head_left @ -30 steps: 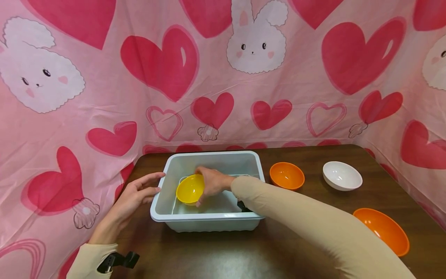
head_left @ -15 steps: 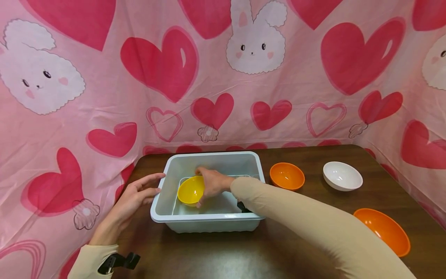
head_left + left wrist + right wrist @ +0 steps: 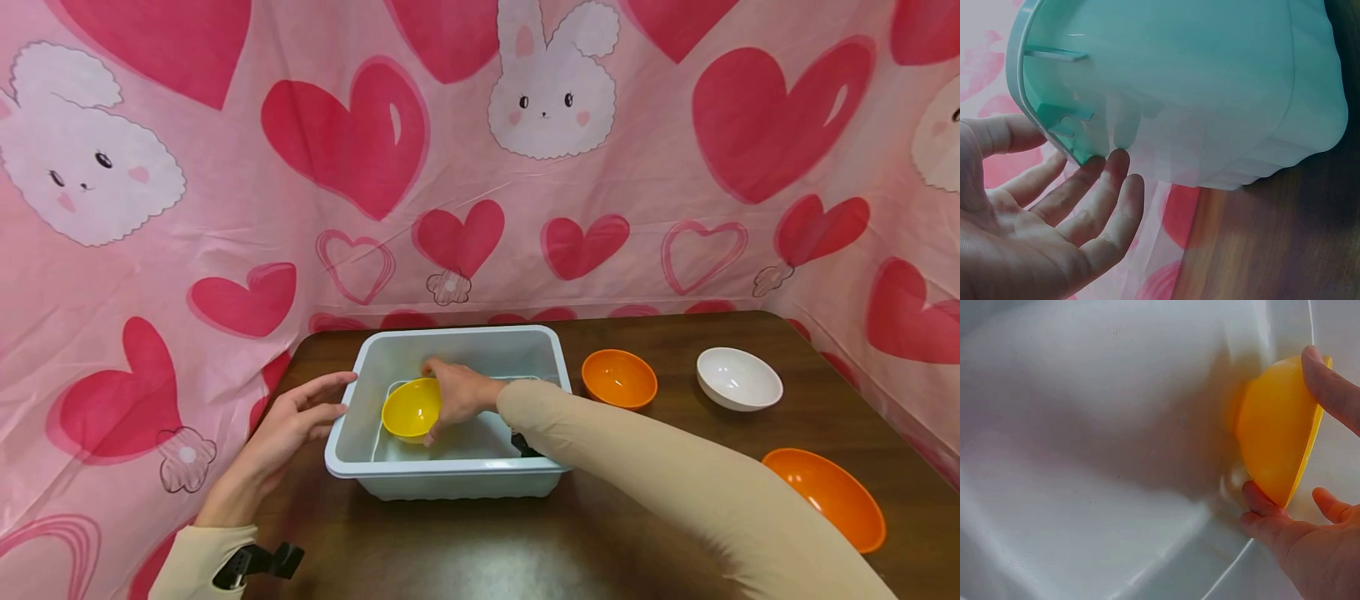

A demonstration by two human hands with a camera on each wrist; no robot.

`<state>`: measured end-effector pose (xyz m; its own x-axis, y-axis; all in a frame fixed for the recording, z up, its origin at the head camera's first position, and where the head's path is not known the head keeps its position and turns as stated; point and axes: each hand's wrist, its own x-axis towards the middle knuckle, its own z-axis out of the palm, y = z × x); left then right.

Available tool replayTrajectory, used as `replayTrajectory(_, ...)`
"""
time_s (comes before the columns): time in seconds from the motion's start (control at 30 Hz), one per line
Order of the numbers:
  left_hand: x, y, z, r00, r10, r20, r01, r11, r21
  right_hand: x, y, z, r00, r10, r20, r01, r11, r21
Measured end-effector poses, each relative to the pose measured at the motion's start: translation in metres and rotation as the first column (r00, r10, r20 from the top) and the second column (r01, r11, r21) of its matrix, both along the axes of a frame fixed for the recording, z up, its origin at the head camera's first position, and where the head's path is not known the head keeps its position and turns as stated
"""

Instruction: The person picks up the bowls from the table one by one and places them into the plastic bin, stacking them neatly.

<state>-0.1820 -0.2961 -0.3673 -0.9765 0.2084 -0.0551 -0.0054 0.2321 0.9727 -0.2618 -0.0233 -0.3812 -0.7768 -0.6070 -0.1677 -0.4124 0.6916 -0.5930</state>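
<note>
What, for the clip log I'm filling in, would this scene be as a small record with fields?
Hands: left hand touches the gray tub at its left rim; right hand grips the yellow bowl
Inside tub: yellow bowl
Right of tub: orange bowl, then white bowl
Front right: second orange bowl, partly behind the right sleeve
Surface: brown table
Backdrop: pink cloth with hearts and rabbits

The right fingers point(image 3: 1265, 505) hide part of the yellow bowl point(image 3: 1277, 431).
</note>
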Motion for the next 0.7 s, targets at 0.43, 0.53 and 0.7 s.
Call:
replayTrajectory(0.43,0.0009,0.0014,0.0000,1.000,0.008,0.000,-0.008,1.000,-0.002,-0.0003,-0.0005,-0.0013,1.000,0.004,-0.021,-0.004,1.000,0.017)
replayTrajectory(0.53,0.0008,0.0017,-0.0009,1.000,0.009,-0.001,-0.009,1.000,0.006,0.0007,-0.0006,-0.0008,1.000,0.004,-0.026,-0.003,1.000,0.023)
replayTrajectory(0.7,0.0011,0.0015,-0.0013,1.000,0.014,0.000,-0.014,1.000,0.016,0.0027,-0.0011,0.0010,1.000,-0.004,-0.007,0.004,1.000,0.017)
